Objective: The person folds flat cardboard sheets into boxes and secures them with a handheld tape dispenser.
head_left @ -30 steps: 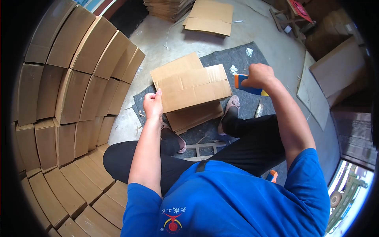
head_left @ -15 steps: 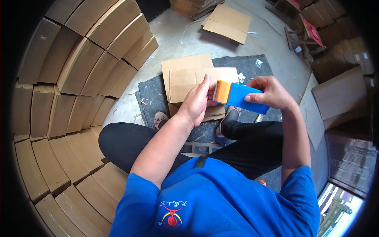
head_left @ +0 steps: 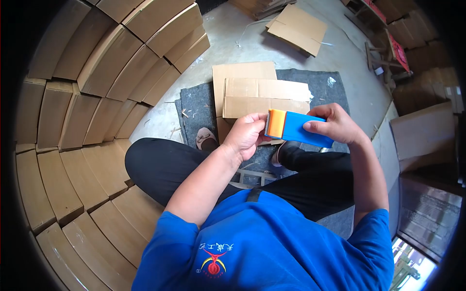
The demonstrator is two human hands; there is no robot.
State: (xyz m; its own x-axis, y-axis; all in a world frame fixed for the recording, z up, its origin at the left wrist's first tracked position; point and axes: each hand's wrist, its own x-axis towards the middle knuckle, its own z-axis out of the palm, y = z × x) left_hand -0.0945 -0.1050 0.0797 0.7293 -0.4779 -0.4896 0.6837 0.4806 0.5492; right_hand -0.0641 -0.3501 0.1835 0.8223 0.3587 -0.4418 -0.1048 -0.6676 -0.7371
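Note:
A blue tape dispenser (head_left: 308, 130) with an orange front part (head_left: 276, 123) and a toothed edge is held up in front of my body. My right hand (head_left: 337, 125) grips its blue body from the right, thumb on top. At the toothed end, my left hand (head_left: 246, 137) is closed, its fingers pressed together by the edge; whatever they pinch is too small to make out. Beyond the hands, flattened cardboard boxes (head_left: 264, 90) lie on a dark mat.
Stacked cardboard boxes (head_left: 104, 72) fill the left side. The dark mat (head_left: 194, 104) has scraps on it. More flat cardboard (head_left: 298, 29) lies on the floor farther off. Cartons (head_left: 422, 128) stand at the right.
My left thumb has come down from pointing up, and the fingers have drawn together at the dispenser's toothed end. The camera view has shifted slightly.

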